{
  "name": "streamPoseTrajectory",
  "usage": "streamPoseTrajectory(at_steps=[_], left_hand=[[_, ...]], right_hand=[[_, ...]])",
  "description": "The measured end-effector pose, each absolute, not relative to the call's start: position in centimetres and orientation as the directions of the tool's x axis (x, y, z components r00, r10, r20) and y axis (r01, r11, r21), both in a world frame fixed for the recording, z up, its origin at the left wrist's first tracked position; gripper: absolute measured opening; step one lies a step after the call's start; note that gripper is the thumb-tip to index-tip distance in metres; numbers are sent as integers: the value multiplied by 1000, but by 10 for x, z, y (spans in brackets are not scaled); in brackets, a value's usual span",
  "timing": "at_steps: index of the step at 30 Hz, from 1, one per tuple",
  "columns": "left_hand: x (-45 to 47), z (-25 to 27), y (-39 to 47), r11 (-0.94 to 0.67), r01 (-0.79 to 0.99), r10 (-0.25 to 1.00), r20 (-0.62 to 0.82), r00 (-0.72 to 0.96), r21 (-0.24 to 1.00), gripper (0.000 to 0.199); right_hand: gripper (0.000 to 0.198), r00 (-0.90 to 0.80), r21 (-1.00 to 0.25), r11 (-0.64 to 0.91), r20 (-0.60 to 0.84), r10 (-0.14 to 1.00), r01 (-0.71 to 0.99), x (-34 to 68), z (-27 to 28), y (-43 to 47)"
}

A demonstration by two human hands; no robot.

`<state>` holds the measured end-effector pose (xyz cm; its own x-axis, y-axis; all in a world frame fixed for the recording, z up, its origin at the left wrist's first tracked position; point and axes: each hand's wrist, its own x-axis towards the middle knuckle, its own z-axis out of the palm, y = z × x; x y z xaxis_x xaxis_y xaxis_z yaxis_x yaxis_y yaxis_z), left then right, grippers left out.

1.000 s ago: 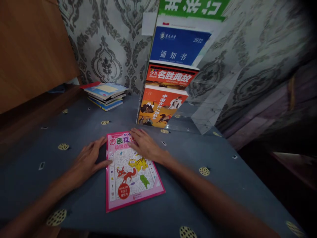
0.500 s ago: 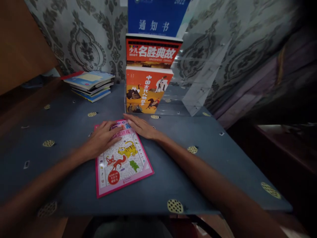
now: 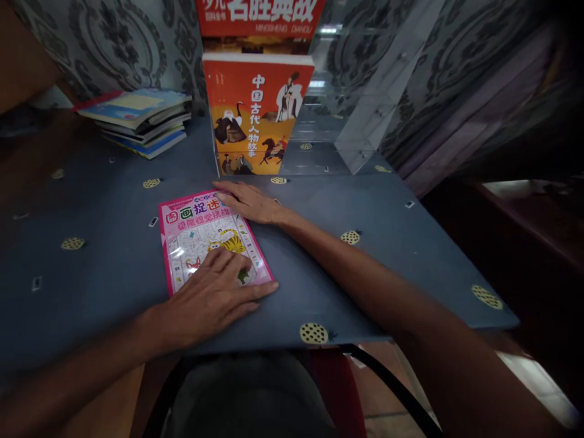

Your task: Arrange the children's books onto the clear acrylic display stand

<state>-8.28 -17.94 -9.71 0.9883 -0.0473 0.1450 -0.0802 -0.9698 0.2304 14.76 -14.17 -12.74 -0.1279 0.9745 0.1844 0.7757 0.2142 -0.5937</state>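
A pink-bordered picture book (image 3: 176, 234) with cartoon animals on its cover lies flat on the table. My left hand (image 3: 219, 289) rests across its lower part, covering the bottom of the cover. The thumb stretches toward the book's lower right corner, apart from the slightly bent fingers. At the upper right corner, my right hand (image 3: 249, 202) lies flat with its fingers stretched out over part of the title. Neither hand is wrapped around the book.
Behind the book, a clear acrylic rack (image 3: 365, 131) holds an orange book (image 3: 255, 115) and a red book (image 3: 264, 21) above it. A stack of books (image 3: 137, 118) is at the back left. The patterned blue tablecloth (image 3: 378, 286) covers the table to its front edge.
My left hand has slid from the title down to the book's lower edge, uncovering most of the title. My right hand stays at the top right corner. The view has tilted down.
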Motion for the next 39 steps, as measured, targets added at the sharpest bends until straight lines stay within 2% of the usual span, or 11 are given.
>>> streamPoseTrajectory(at_steps=[3,6,7,9,11,14,17,21,28,34,39], left_hand=[[-84,-93,-176,-956,-97,-68,114,991,275,35],[-84,-87,-147,-894,-126,-67,150,986,429,35],[-85,-86,-131,-867,-106,-18,181,983,487,35],[-87,-85,-93,-820,34,232,278,932,571,34],[-90,-87,-54,-744,201,455,263,851,637,34],[-93,-95,-8,-606,265,566,173,806,750,30],[-94,-104,14,-452,212,562,92,822,866,26],[-97,-110,21,-354,134,548,89,832,926,23],[-99,-109,17,-470,127,536,168,828,874,21],[-96,-111,13,-463,153,555,151,818,873,19],[-97,-111,12,-504,176,555,162,816,845,20]], right_hand=[[67,-147,-528,229,193,970,818,144,-130,-144],[63,-168,-423,236,191,967,875,139,-131,-148],[60,-172,-391,235,190,967,890,138,-131,-150],[56,-176,-336,231,186,967,913,136,-130,-152],[53,-177,-292,222,174,969,930,134,-127,-153],[48,-182,-219,213,156,971,952,129,-119,-155],[40,-261,-147,286,167,951,947,116,-108,-155],[40,-506,-161,531,172,845,832,85,-100,-142],[40,-602,-232,628,178,778,743,50,-111,-136],[45,-723,-310,700,55,689,643,37,-101,-198],[43,-786,-313,756,46,617,575,23,-94,-247]])
